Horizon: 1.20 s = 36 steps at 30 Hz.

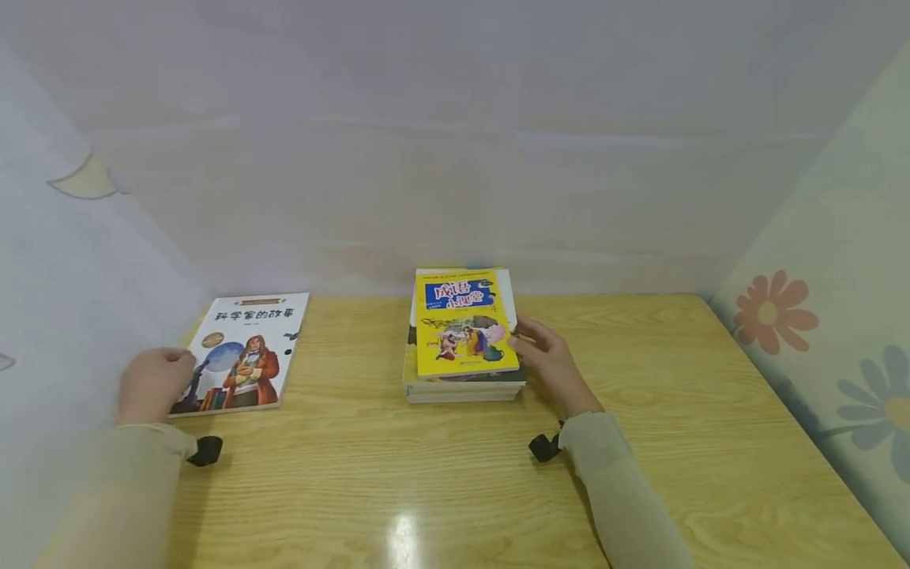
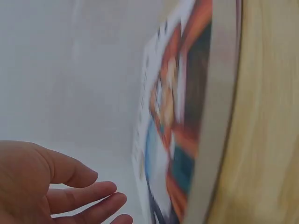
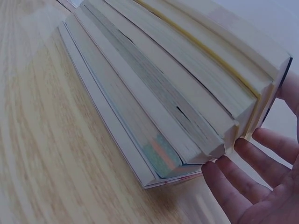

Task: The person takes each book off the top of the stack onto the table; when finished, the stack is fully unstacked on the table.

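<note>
A stack of several books (image 3: 154, 84) stands mid-table, its page edges showing in the right wrist view. On top lies a yellow book (image 1: 465, 320) with a blue title panel. My right hand (image 1: 547, 359) is at the stack's right side. In the right wrist view its fingertips (image 3: 210, 170) touch the edges of the books, fingers nearly straight and spread. To the left, a white book (image 1: 245, 352) with a figure in a red coat lies flat. Beside its left edge is my left hand (image 1: 152, 383), its fingers (image 2: 93, 191) loosely extended with nothing between them.
The light wooden table (image 1: 341, 490) meets a pale wall covering (image 1: 455, 174) at the back. More covering rises on both sides, with printed flowers (image 1: 771, 312) on the right. Black wrist straps show at both sleeves.
</note>
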### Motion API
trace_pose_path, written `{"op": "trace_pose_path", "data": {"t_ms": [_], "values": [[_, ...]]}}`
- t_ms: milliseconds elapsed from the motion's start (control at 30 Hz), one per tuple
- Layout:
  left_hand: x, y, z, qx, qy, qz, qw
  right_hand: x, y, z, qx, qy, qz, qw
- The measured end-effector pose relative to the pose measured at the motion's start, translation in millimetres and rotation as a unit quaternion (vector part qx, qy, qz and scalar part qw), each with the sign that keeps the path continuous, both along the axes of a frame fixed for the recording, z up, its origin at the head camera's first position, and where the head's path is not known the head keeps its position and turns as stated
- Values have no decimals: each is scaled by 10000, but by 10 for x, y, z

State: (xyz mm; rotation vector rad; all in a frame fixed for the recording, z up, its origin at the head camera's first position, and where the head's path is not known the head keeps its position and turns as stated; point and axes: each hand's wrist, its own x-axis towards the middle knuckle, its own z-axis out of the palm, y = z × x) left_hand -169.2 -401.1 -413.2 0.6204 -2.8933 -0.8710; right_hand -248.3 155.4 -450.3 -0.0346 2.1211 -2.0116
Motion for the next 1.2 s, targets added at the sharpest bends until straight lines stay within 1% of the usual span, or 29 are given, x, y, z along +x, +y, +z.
{"op": "trace_pose_path", "data": {"t_ms": [33,67,100,200,267,367,467,567,633,733,867,1000,1033,1200], "values": [[-35,107,9,-21,159,-47,9999,1,0,2,-10,1,-4,10000],[-70,224,19,-59,347,-149,9993,4,0,4,-35,4,-10,10000],[-106,351,40,-64,465,-253,9986,7,0,7,-59,9,-5,10000],[-187,778,117,-140,862,-678,9939,16,-2,13,-150,25,11,9999],[-222,1065,167,-104,993,-984,9901,18,-2,11,-202,17,7,9998],[-264,1472,204,48,1155,-1428,9830,15,0,5,-222,-14,7,9998],[-317,1823,200,301,1232,-1787,9757,12,2,-3,-218,-27,18,9998],[-370,2129,181,682,1245,-2032,9688,14,6,-6,-268,-9,67,9996],[-403,2292,159,1049,1104,-2101,9658,16,10,-5,-307,19,100,9995],[-434,2485,124,1579,744,-2044,9632,17,20,-8,-234,17,83,9997],[-436,2627,74,1970,352,-1965,9599,33,24,-4,-259,-44,45,9996],[-438,2653,38,2289,209,-1886,9548,44,-7,25,-188,8,61,9998],[-441,2651,34,2383,179,-1836,9535,44,-19,34,-101,25,59,9999],[-462,2631,39,2836,111,-1661,9444,36,-72,65,172,75,19,9998]]}}
